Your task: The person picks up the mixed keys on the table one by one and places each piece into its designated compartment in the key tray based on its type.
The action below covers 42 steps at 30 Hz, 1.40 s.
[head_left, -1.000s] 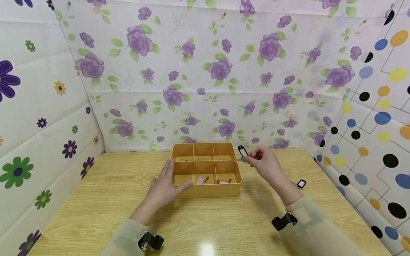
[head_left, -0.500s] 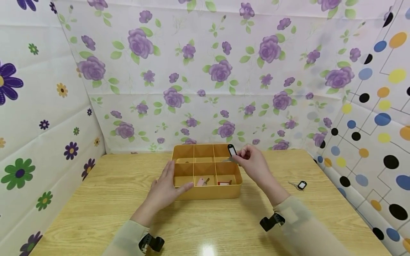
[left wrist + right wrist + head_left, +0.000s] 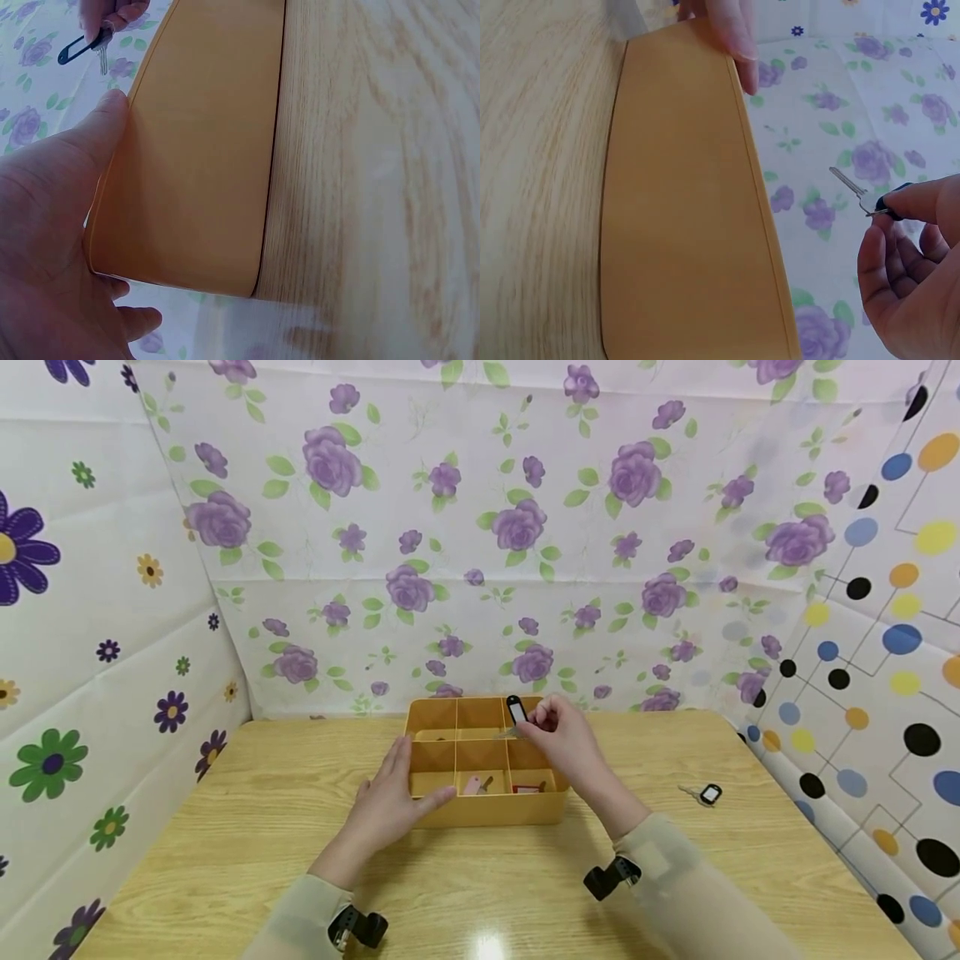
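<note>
On the table stands an orange organizer box [image 3: 487, 812], divided into two rows of compartments. My left hand [image 3: 378, 818] rests against its left end, fingers extended along the side and thumb [image 3: 109, 124] at the front rim. Above the back row, my right hand [image 3: 573, 747] pinches a black-framed key tag [image 3: 517, 709] between thumb and fingers. Its silver key [image 3: 847, 182] dangles from a small ring and points left, over the middle of the box. A pink key tag [image 3: 472, 785] with a key lies in the front middle compartment, a red key tag [image 3: 527, 789] in the front right one.
Right of the box, another key with a black tag [image 3: 710, 793] lies on the wooden table [image 3: 285, 827]. Something small and dark shows at the bottom of the back left compartment. Flowered cloth [image 3: 450, 568] hangs close behind the table, with patterned cloths at both sides.
My right hand has moved left with the tagged key, from beside the box's right end to over its back row. The left hand stays on the box.
</note>
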{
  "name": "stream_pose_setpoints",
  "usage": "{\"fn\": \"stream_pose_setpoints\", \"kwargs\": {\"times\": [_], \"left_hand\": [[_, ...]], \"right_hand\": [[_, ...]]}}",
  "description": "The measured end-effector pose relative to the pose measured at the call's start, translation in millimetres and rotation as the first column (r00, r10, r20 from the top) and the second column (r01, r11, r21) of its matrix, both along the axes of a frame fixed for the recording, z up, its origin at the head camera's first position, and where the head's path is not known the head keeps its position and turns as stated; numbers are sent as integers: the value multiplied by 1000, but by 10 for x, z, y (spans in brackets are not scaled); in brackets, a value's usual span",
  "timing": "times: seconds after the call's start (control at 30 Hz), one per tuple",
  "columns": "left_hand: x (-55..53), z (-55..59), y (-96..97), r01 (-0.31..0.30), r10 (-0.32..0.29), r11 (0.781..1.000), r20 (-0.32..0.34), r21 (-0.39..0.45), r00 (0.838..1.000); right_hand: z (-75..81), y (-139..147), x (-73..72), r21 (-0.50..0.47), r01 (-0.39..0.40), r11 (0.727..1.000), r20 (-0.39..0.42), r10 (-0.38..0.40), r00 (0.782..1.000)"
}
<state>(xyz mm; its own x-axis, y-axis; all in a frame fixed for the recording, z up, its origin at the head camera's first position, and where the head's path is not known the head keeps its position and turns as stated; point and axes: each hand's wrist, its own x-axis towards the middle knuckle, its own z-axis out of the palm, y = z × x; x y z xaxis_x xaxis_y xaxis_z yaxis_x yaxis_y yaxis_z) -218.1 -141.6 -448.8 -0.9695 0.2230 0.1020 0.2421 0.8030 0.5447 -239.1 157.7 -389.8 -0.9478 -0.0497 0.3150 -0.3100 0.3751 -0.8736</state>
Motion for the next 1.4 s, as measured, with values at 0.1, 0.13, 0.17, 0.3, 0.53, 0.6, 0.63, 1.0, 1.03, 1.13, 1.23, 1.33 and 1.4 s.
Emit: {"fn": "stream_pose_setpoints", "kwargs": {"times": [0.1,0.13,0.17,0.3,0.53,0.6,0.63,1.0,1.03,1.13,1.23,1.33,1.4], "left_hand": [[-2,-3,1,1,-1,1000,-3,3,1000],[-4,-5,0,0,0,1000,-2,3,1000],[-6,-9,0,0,0,1000,-1,4,1000],[-19,-17,0,-4,4,1000,1,6,1000],[-14,-10,17,-4,4,1000,-3,-8,1000],[-12,-7,18,-5,5,1000,-10,-12,1000],[-11,-4,19,-5,5,1000,-13,-14,1000],[-22,11,11,-12,12,1000,-5,-14,1000],[-22,8,10,-11,11,1000,-5,-13,1000],[-24,2,5,-7,7,1000,-1,-12,1000],[-26,0,-4,-2,2,1000,0,-11,1000],[-25,1,-10,1,-1,1000,2,-3,1000],[-24,2,-11,4,-4,1000,1,4,1000]], "right_hand": [[-7,-85,7,-10,-19,1000,14,19,1000],[-14,-112,7,-12,-25,1000,20,26,999],[-17,-140,12,-12,-29,1000,24,29,999],[-32,-236,22,-2,-33,999,35,33,999],[-55,-354,22,16,-79,997,15,79,997],[-52,-393,20,16,-97,995,8,97,995],[-47,-412,23,20,-103,994,5,103,995],[-68,-637,34,87,-109,990,52,105,993],[-77,-654,28,88,-109,990,58,104,993],[-109,-702,4,88,-113,990,77,106,991],[-135,-748,-19,90,-119,989,90,111,990],[-140,-793,-23,88,-131,987,103,122,987],[-137,-821,-19,85,-140,986,109,130,985]]}}
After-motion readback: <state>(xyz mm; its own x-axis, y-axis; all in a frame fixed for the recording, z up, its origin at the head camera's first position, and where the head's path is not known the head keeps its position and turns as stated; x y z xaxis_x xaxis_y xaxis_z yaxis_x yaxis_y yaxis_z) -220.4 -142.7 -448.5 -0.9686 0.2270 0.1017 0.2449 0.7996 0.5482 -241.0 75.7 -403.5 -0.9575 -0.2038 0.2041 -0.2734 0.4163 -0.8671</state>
